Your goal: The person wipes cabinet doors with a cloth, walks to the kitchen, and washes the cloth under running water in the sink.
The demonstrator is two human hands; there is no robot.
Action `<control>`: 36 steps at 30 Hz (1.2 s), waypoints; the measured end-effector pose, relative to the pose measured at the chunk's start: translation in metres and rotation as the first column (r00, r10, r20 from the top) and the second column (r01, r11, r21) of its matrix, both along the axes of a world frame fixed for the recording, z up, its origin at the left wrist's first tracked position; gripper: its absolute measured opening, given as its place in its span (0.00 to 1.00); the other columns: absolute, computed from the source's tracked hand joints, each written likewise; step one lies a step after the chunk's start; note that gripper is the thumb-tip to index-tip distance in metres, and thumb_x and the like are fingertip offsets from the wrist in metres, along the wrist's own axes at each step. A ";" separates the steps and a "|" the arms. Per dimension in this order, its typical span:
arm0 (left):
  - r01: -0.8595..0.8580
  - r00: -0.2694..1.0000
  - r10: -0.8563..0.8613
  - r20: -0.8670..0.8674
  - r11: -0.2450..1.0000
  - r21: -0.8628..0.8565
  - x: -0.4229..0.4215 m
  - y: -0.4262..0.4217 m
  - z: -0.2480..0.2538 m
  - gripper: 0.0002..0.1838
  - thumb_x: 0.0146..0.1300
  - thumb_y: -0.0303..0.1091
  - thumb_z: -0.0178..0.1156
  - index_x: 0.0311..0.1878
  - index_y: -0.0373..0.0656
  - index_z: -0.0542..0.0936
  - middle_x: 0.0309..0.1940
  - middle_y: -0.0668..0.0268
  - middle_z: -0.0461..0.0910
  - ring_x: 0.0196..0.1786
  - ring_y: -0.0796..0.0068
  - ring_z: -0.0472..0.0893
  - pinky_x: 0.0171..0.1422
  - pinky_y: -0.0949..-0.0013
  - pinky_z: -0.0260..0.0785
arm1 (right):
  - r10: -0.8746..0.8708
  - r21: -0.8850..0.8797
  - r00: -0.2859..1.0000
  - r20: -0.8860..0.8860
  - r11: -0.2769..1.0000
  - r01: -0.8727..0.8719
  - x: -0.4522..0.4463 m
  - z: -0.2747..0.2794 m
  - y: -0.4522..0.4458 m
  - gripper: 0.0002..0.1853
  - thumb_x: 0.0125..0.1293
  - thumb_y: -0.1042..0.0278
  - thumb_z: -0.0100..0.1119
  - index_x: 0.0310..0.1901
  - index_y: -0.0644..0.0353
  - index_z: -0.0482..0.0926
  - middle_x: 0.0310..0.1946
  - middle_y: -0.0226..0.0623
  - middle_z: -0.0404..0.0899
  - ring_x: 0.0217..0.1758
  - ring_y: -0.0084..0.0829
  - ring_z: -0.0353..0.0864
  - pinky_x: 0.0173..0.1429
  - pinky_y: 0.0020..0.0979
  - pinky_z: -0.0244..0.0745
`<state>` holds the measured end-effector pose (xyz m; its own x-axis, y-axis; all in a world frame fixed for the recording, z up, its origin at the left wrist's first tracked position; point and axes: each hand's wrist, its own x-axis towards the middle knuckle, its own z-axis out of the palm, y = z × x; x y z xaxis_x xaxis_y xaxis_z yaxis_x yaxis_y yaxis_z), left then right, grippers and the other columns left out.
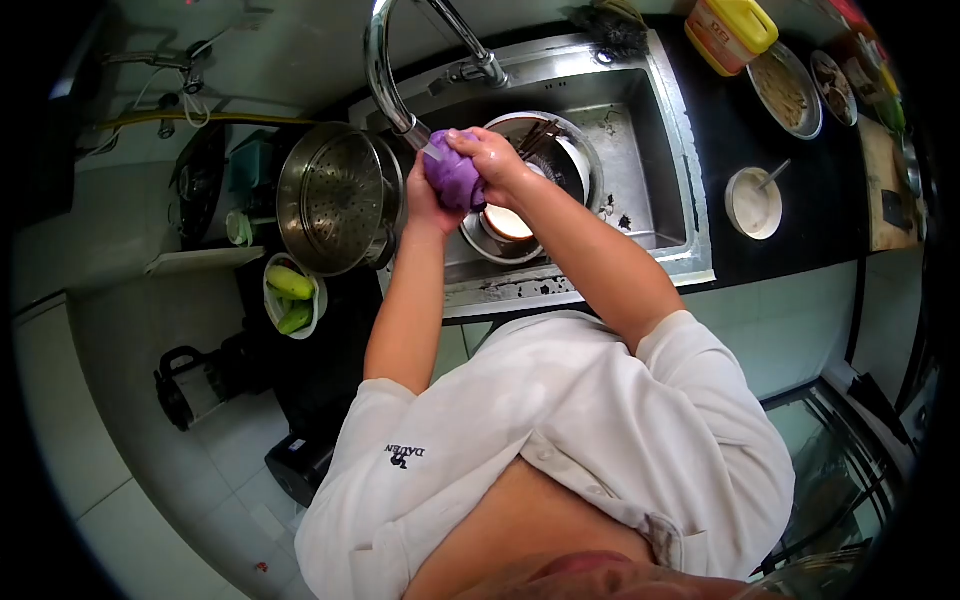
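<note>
Under the spout of the chrome faucet (388, 85), both hands grip a bunched purple cloth (456, 180). My left hand (428, 205) wraps it from the left and below, fingers partly hidden by it. My right hand (495, 160) is closed on its upper right side. Below the hands, in the steel sink (655, 215), stands a metal basin (592, 150) holding bowls, one a white bowl with a brown rim (508, 222). Dark chopsticks (540, 138) lean in the basin.
Left of the sink stand a steel steamer pot (330, 200) and a white bowl (318, 305) with green vegetables (290, 283). On the right counter are a yellow-capped tub (730, 38), a food bowl (785, 95), a small bowl with a spoon (752, 205) and a wooden board (890, 180).
</note>
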<state>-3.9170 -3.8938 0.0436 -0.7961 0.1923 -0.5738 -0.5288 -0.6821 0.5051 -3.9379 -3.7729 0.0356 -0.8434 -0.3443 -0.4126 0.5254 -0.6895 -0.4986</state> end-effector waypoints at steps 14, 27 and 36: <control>-0.426 0.540 -0.722 -0.433 0.209 -0.880 0.016 0.021 -0.017 0.26 0.59 0.31 0.61 0.64 0.50 0.74 0.65 0.54 0.72 0.68 0.47 0.69 0.70 0.59 0.62 | 0.023 -0.349 0.986 0.163 0.936 0.036 0.014 -0.036 0.014 0.37 0.72 0.30 0.25 0.59 0.55 0.71 0.57 0.44 0.76 0.61 0.45 0.74 0.68 0.46 0.67; -0.353 0.893 0.063 -0.445 0.710 -0.609 -0.015 0.017 -0.054 0.09 0.65 0.34 0.62 0.38 0.38 0.78 0.27 0.69 0.77 0.29 0.79 0.74 0.33 0.72 0.67 | -0.024 0.629 0.891 -0.453 0.700 0.339 0.012 -0.073 -0.032 0.18 0.68 0.63 0.44 0.46 0.66 0.80 0.36 0.50 0.82 0.38 0.47 0.83 0.43 0.43 0.77; 0.013 0.942 0.065 0.330 0.974 -0.227 -0.028 0.009 -0.019 0.04 0.65 0.28 0.53 0.39 0.40 0.76 0.34 0.61 0.78 0.36 0.66 0.80 0.44 0.59 0.75 | 0.657 0.502 0.180 -0.732 0.341 0.795 0.002 -0.071 0.007 0.05 0.57 0.69 0.52 0.29 0.61 0.74 0.24 0.45 0.77 0.29 0.47 0.80 0.31 0.44 0.76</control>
<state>-3.9451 -3.8852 0.0247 -0.5547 0.0107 -0.8320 -0.6762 -0.5883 0.4434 -3.9362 -3.7658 -0.0352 -0.6646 -0.3940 0.6349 -0.7424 0.4449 -0.5009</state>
